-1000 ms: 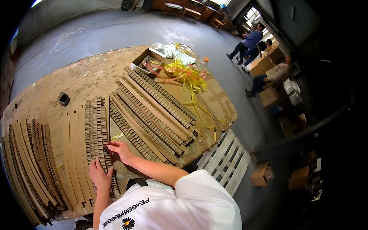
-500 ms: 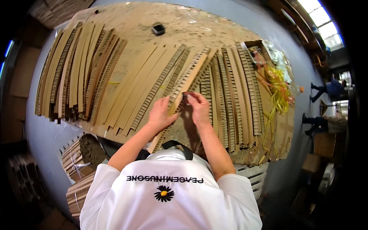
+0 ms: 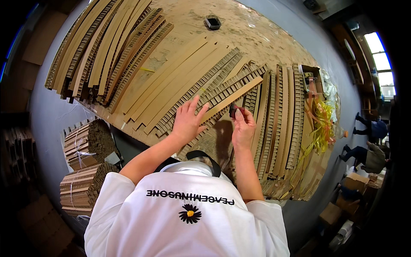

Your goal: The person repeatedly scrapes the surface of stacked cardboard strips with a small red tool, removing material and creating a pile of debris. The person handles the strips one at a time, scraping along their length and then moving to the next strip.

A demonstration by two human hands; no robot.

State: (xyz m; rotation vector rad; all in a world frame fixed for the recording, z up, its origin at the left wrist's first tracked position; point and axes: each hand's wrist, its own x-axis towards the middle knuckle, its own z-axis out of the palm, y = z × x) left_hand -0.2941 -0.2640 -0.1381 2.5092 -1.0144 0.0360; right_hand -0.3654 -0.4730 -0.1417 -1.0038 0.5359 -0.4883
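My left hand point(image 3: 187, 122) rests with fingers spread on the honeycomb cardboard strips at the near middle of the table. Pinched in my right hand point(image 3: 244, 130) is a small dark red and black object point(image 3: 234, 110); its kind is not clear. The object is beside a loose honeycomb cardboard strip point(image 3: 233, 97) that slants across the others from between my hands toward the far right. Flat brown strips point(image 3: 167, 81) lie side by side beyond my left hand. More honeycomb strips point(image 3: 279, 124) lie in a row to the right of my right hand.
A thick pile of strips point(image 3: 100, 51) covers the table's left end. A black container point(image 3: 212, 22) stands at the back. On the right are an open box point(image 3: 311, 77) and tangled yellow ties point(image 3: 323, 124). Tied strip bundles point(image 3: 83, 186) stand below the left edge. Two people are far right.
The view has turned, shifting the table in the picture. My left fingers have spread wider on the strips. The slanting strip lies at a flatter angle. My right hand keeps the small object.
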